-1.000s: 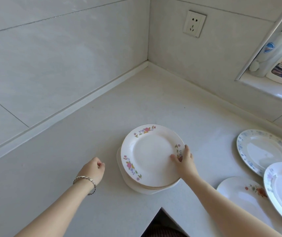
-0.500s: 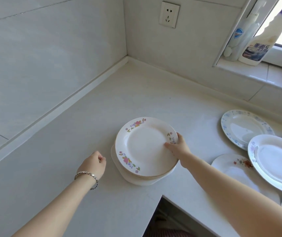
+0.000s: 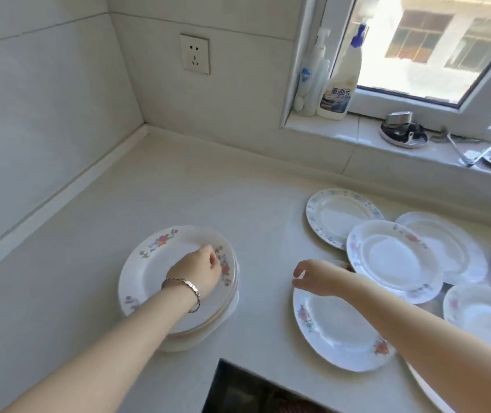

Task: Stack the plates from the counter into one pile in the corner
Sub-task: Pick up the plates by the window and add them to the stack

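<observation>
A pile of white plates [image 3: 155, 263] with pink flower rims stands on the pale counter [image 3: 208, 186], some way out from the wall corner. My left hand [image 3: 199, 268], bracelet on the wrist, lies on the pile's top plate with its fingers curled by the right rim. My right hand [image 3: 318, 275] hovers with fingers apart over the far rim of a loose floral plate [image 3: 336, 329]. Further right lie a blue-rimmed plate [image 3: 336, 216], a pink-flowered plate [image 3: 393, 257] overlapping it, and several others [image 3: 482, 314].
The counter's inner edge drops to a dark gap [image 3: 253, 389] right in front of me. A window sill [image 3: 342, 126] carries a spray bottle [image 3: 339, 81], a pump bottle [image 3: 312, 76] and small metal items [image 3: 402, 132]. A wall socket [image 3: 194, 54] sits above the corner.
My right hand has let go of the pile's top plate and moved right over the loose floral plate. My left hand has moved from the counter onto the pile. The view has turned right.
</observation>
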The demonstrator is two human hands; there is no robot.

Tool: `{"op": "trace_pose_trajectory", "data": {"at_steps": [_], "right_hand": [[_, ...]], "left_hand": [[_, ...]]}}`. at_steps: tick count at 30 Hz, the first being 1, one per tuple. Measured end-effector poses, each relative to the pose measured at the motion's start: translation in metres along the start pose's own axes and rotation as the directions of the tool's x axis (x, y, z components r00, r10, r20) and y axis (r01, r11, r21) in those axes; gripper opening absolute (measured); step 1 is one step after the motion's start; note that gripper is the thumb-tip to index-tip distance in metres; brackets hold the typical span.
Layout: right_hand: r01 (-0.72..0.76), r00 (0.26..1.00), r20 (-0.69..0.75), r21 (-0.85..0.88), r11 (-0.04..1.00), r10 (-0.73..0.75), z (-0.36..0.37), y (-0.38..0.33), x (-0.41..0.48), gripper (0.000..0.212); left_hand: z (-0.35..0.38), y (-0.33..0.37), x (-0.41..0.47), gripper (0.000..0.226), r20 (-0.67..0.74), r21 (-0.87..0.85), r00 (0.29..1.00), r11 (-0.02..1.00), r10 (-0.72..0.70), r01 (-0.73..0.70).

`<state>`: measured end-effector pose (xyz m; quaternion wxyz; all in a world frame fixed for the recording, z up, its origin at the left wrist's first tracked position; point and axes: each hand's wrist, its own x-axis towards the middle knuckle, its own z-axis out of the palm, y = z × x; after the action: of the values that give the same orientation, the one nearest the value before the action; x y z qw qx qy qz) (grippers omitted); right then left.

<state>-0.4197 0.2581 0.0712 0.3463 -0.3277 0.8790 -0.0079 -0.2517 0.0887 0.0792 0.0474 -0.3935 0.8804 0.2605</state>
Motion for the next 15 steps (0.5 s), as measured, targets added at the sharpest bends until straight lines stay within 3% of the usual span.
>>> {"op": "trace_pose_trajectory", "data": {"at_steps": [2, 6, 11, 13, 15], "right_hand": [[-0.065, 0.997, -0.053, -0.017, 0.998, 0.064, -0.01, 0.041, -0.008, 0.038], [-0.213, 0.961, -0.138, 0.183, 0.96, 0.24, -0.024, 0.137, -0.015, 0.038], [-0.412, 0.804, -0.28, 0.375, 0.831, 0.525, -0.03, 0.242, -0.003, 0.053], [-0.479, 0.739, -0.261, 0.446, 0.756, 0.622, -0.031, 0.268, 0.004, 0.059], [-0.484, 0.738, -0.212, 0.495, 0.722, 0.641, -0.032, 0.282, 0.012, 0.065]], "left_hand": [[0.015, 0.037, 0.007, 0.018, 0.041, -0.001, 0.999, 0.999, 0.034, -0.034], [0.049, 0.105, 0.023, 0.036, 0.104, 0.051, 0.99, 0.994, 0.091, -0.097], [0.082, 0.148, 0.041, 0.021, 0.144, 0.143, 0.987, 0.985, 0.073, -0.093], [0.092, 0.154, 0.045, 0.015, 0.144, 0.166, 0.988, 0.984, 0.048, -0.072], [0.1, 0.155, 0.048, 0.02, 0.146, 0.173, 0.989, 0.984, 0.01, -0.036]]}}
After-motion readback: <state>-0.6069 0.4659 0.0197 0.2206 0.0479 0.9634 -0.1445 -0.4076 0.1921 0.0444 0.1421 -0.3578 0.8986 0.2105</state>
